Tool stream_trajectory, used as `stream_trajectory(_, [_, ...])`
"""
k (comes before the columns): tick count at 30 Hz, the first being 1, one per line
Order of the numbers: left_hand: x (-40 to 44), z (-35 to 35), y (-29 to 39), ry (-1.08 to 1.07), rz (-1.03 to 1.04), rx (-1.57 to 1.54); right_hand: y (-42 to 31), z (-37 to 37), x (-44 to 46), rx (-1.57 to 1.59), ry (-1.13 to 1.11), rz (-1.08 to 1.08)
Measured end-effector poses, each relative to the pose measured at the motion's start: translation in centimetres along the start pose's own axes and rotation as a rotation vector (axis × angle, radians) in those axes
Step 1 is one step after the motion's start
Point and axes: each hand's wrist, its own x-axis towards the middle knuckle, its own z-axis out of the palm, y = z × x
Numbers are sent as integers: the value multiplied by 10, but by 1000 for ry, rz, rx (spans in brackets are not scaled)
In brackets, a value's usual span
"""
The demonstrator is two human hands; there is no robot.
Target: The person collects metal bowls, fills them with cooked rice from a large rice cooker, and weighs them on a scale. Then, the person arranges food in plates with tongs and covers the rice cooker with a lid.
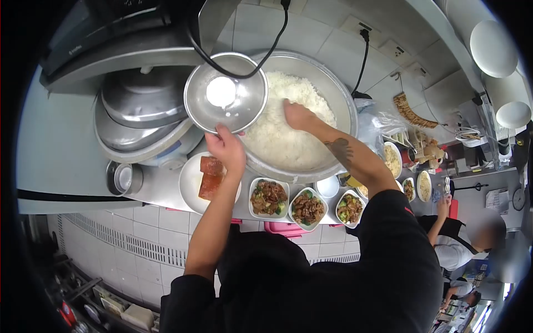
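The left hand (227, 151) grips a stainless-steel bowl (229, 99) by its near rim; its thumb lies on the edge, the other fingers being mostly hidden; a few white specks show inside the bowl; it overlaps the left side of a large metal pan (347, 105) in view, contact undetermined; the pan contains a broad mass of cooked white rice (283, 147); the right hand (300, 115) is at the rice, fingers partly hidden; whether they are spread or closed on grains cannot be told; on the person's side, a white plate (189, 178) bears reddish-brown slabs (210, 182); three white bowls (303, 227) of meat and green vegetables stand to its right.
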Motion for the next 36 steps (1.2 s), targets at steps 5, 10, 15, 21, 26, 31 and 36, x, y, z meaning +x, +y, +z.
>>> stream_trajectory(5, [3,-3,-3,1,-81,20,-105,-13,-65,-52,-203,-292])
stream_trajectory(10, [-14,-9,-6,11,-21,45,2,-33,-34,-239,7,-29])
stream_trajectory(15, [-31,-3,-1,-44,412,430,79,-17,-71,-526,-227,46])
stream_trajectory(21, [-40,-2,-4,-18,341,426,70,-38,-78,-240,-493,-23])
stream_trajectory(26, [-45,-7,-9,-17,391,500,124,30,-49,-367,-694,-121])
stream_trajectory(31, [-47,-5,-8,-53,338,450,80,13,-57,-156,-860,115])
stream_trajectory(36, [-48,-4,-4,-103,346,468,-5,-10,-84,698,-650,-166])
